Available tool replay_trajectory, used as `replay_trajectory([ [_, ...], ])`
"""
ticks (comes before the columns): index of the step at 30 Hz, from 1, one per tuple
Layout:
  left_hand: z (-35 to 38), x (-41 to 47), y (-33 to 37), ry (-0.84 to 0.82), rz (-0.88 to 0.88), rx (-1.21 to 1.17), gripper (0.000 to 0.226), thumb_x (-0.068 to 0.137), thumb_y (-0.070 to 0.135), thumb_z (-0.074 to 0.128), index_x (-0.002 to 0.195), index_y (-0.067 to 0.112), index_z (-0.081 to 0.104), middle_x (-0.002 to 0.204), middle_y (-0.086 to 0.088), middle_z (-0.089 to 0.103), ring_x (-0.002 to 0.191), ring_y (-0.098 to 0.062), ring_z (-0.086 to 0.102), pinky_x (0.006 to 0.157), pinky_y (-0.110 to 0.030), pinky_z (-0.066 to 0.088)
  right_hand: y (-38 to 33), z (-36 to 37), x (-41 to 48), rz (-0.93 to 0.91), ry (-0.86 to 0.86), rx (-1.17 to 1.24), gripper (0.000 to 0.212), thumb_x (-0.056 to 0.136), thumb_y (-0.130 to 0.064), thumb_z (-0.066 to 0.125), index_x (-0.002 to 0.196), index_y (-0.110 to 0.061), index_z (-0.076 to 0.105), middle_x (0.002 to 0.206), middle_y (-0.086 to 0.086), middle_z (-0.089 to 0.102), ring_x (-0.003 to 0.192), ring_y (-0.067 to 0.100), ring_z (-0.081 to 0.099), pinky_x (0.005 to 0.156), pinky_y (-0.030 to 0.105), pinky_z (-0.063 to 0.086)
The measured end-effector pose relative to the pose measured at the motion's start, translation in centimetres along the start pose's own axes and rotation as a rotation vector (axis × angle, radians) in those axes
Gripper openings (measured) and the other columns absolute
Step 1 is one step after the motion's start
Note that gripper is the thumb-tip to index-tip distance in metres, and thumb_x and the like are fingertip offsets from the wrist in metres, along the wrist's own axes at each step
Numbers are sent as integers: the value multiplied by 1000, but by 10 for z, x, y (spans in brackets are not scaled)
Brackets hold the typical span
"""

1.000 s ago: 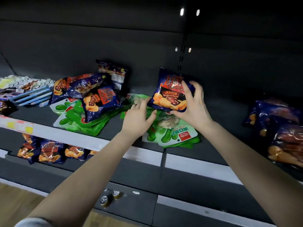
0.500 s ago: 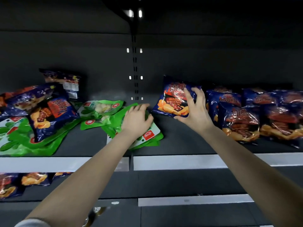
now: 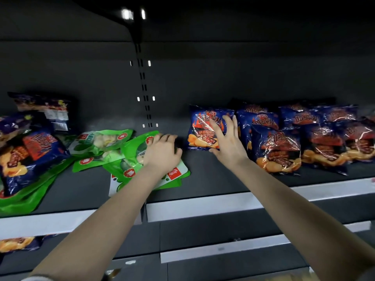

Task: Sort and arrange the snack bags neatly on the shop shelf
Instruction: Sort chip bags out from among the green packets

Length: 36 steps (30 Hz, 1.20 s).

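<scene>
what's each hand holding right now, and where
Nothing gripped: right hand presses flat on the blue chip bag front; left hand rests on the green bag.

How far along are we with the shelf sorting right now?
Done: a group of blue chip bags sits together on the right of the shelf. In hand: the right hand touches one more blue bag propped beside them; the left hand rests on the green bags. Left: the mixed pile of blue and green bags on the left.

I see a black slotted upright running up the dark back panel, with two bright light glints near its top.
</scene>
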<state>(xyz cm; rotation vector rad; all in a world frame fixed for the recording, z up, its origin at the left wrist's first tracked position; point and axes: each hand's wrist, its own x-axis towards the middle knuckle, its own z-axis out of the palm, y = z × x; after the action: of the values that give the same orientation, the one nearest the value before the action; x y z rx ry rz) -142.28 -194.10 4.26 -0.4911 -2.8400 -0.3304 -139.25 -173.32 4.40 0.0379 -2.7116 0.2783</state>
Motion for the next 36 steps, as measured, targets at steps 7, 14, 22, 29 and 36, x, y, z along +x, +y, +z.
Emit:
replay_trajectory([
  [7,8,-1,3,14,47,115,48,89,33,42,135,20,46,136,-2,51,133,-24,31,107,-38,23,-3,9,11,4,-6,32,90,79,9,61,149,-24,14,150,15,2,144,34,5,98,37,46],
  [14,11,-2,3,44,36,108,45,88,34,41,131,20,51,133,-1,53,134,-22,32,107,-36,23,-5,21,20,43,-7,-7,92,74,19,56,148,-21,20,151,16,4,143,33,0,115,44,22],
  [22,14,0,2,70,27,116,44,88,34,41,128,21,53,133,0,54,133,-20,34,108,-36,25,-5,27,17,129,-3,-52,94,77,14,59,149,-21,10,151,15,0,144,32,-2,111,39,32],
  [29,12,0,3,73,18,98,43,88,35,41,128,22,53,133,1,54,133,-18,34,108,-34,25,-9,26,13,41,26,-56,79,83,-5,53,150,-11,13,155,16,6,145,31,-4,118,48,-2],
  [36,13,-2,2,89,13,88,41,88,34,44,123,20,57,131,-1,57,131,-19,36,105,-34,26,-18,31,8,-183,-82,-48,49,98,-30,36,145,-37,27,159,1,-2,145,27,-9,112,57,-3],
])
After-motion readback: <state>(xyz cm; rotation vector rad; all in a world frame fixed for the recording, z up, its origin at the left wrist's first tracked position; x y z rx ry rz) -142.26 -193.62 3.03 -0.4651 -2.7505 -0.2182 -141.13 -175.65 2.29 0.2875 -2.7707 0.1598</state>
